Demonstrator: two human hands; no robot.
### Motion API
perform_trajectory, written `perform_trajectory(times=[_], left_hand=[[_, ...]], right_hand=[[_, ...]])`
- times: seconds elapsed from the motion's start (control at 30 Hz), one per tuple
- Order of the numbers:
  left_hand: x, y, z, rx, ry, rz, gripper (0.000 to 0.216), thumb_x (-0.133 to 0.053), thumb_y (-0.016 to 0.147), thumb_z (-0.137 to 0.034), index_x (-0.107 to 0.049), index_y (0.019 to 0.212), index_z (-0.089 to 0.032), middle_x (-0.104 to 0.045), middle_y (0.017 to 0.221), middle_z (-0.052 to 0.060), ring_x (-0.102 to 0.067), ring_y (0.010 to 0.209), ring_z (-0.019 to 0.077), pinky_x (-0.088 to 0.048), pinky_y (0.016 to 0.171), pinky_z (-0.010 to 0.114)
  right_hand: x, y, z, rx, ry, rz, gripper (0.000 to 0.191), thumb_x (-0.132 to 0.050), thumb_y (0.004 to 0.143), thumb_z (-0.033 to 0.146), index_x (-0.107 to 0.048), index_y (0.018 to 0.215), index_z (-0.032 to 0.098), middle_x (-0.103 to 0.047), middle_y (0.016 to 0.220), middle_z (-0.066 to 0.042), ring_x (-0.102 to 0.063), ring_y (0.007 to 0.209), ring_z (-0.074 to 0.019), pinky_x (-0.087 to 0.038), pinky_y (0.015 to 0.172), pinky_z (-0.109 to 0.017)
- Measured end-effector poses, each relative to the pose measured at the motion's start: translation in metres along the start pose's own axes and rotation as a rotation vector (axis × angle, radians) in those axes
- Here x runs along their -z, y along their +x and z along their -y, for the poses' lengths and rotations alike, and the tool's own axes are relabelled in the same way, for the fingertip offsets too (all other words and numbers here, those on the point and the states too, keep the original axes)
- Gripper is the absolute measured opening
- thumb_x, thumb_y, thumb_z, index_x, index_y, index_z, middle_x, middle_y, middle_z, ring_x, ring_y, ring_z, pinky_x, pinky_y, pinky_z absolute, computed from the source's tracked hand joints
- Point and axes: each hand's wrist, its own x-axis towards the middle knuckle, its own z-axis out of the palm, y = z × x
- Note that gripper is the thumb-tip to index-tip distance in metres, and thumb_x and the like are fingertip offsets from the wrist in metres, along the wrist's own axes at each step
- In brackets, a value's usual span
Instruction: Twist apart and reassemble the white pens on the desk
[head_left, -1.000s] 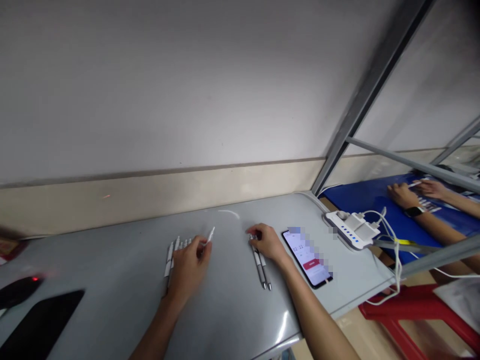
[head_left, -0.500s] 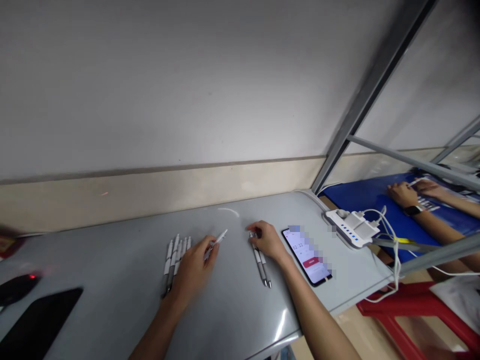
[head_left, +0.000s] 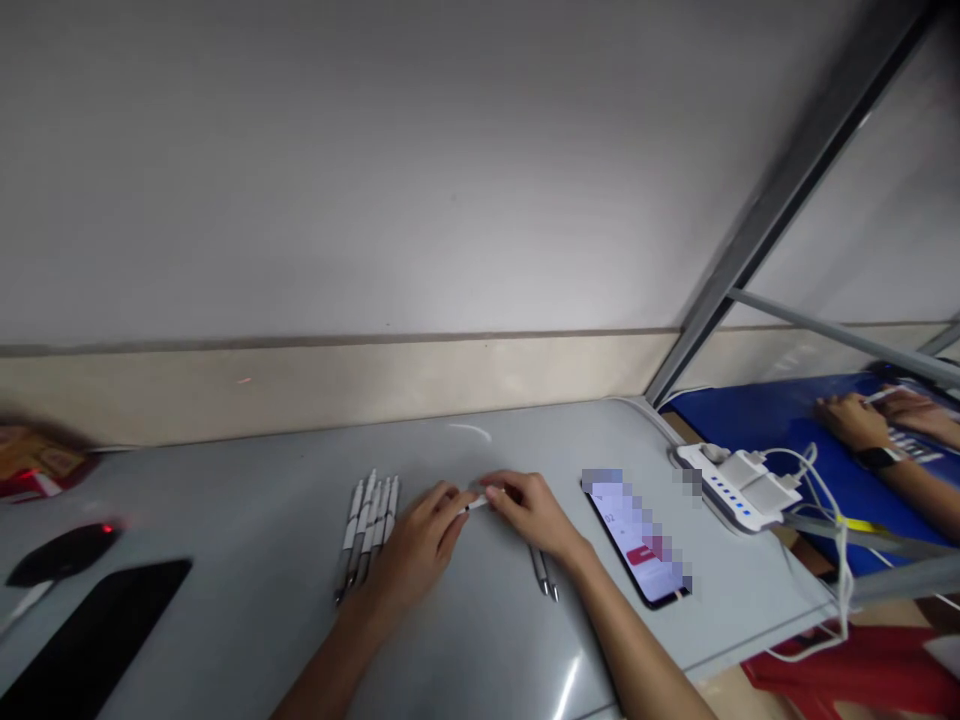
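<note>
Between my two hands a white pen (head_left: 472, 505) lies nearly level above the grey table (head_left: 285, 540). My left hand (head_left: 426, 535) pinches one end of it. The fingers of my right hand (head_left: 531, 508) close on the other end; their grip is partly hidden. Beneath my right hand two grey-and-white pens (head_left: 544, 575) lie side by side, their upper parts covered. To the left of my left hand several white pens with grey grips (head_left: 367, 520) lie in a bundle, partly behind that hand.
Right of my right hand lies a phone (head_left: 637, 540) with a lit screen. A white power strip (head_left: 731, 488) with plugs and cables stands at the table's right end. A dark tablet-like slab (head_left: 97, 635), a black mouse (head_left: 64, 553) and a red box (head_left: 41, 462) are left. Another person's hands (head_left: 855, 422) are beyond the bed frame.
My right hand has left the tops of the two pens and come to the pen in my left hand. That pen has turned more level. The view has shifted slightly left.
</note>
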Motion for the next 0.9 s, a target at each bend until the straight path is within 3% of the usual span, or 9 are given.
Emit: perform_trajectory(times=[0.07, 0.13, 0.3, 0.47, 0.7, 0.9], left_hand=[[-0.001, 0.000, 0.003, -0.027, 0.033, -0.009, 0.030, -0.036, 0.098, -0.028, -0.055, 0.120, -0.030, -0.058, 0.109, 0.004, -0.060, 0.095, 0.0155, -0.049, 0.083, 0.029], [0.000, -0.001, 0.008, -0.043, 0.082, -0.034, 0.028, -0.038, 0.097, -0.030, -0.055, 0.119, -0.028, -0.059, 0.108, 0.004, -0.060, 0.094, 0.0162, -0.049, 0.083, 0.030], [0.007, 0.001, 0.022, -0.030, 0.167, -0.163, 0.022, -0.038, 0.098, -0.028, -0.055, 0.109, -0.021, -0.061, 0.093, 0.004, -0.057, 0.090, 0.0185, -0.046, 0.080, 0.033], [0.008, 0.002, 0.024, -0.071, 0.179, -0.165, 0.024, -0.033, 0.098, -0.022, -0.054, 0.088, -0.020, -0.058, 0.082, 0.002, -0.050, 0.081, 0.0177, -0.042, 0.077, 0.033], [0.013, 0.001, 0.015, -0.014, 0.182, -0.126, 0.024, -0.030, 0.099, -0.025, -0.054, 0.096, -0.021, -0.057, 0.091, 0.003, -0.047, 0.088, 0.0193, -0.037, 0.082, 0.036], [0.012, 0.001, 0.011, -0.012, 0.257, -0.092, 0.026, -0.029, 0.098, -0.026, -0.055, 0.098, -0.021, -0.060, 0.092, 0.005, -0.047, 0.088, 0.0209, -0.034, 0.080, 0.036]], right_hand=[[-0.003, 0.001, -0.003, -0.020, -0.039, 0.027, 0.044, -0.042, 0.095, 0.045, -0.063, 0.069, 0.015, -0.046, 0.055, 0.004, -0.040, 0.054, -0.0090, -0.030, 0.054, -0.023], [-0.004, 0.002, -0.006, -0.039, -0.045, 0.005, 0.048, -0.042, 0.094, 0.046, -0.054, 0.060, 0.015, -0.038, 0.053, 0.004, -0.034, 0.052, -0.0085, -0.025, 0.053, -0.023], [0.000, 0.004, -0.006, -0.115, 0.118, -0.106, 0.039, -0.049, 0.090, 0.049, -0.056, 0.072, 0.016, -0.037, 0.060, 0.004, -0.033, 0.057, -0.0092, -0.024, 0.052, -0.022], [0.004, 0.003, -0.006, -0.191, 0.220, 0.076, 0.052, -0.042, 0.090, 0.057, -0.045, 0.059, 0.017, -0.033, 0.052, 0.005, -0.029, 0.050, -0.0082, -0.022, 0.049, -0.023], [0.007, 0.000, -0.003, -0.236, 0.284, 0.181, 0.056, -0.041, 0.089, 0.062, -0.061, 0.070, 0.014, -0.043, 0.052, 0.003, -0.031, 0.046, -0.0079, -0.023, 0.047, -0.023], [0.008, 0.000, 0.000, -0.203, 0.305, 0.169, 0.054, -0.042, 0.088, 0.063, -0.057, 0.066, 0.015, -0.035, 0.051, 0.005, -0.027, 0.046, -0.0080, -0.020, 0.046, -0.024]])
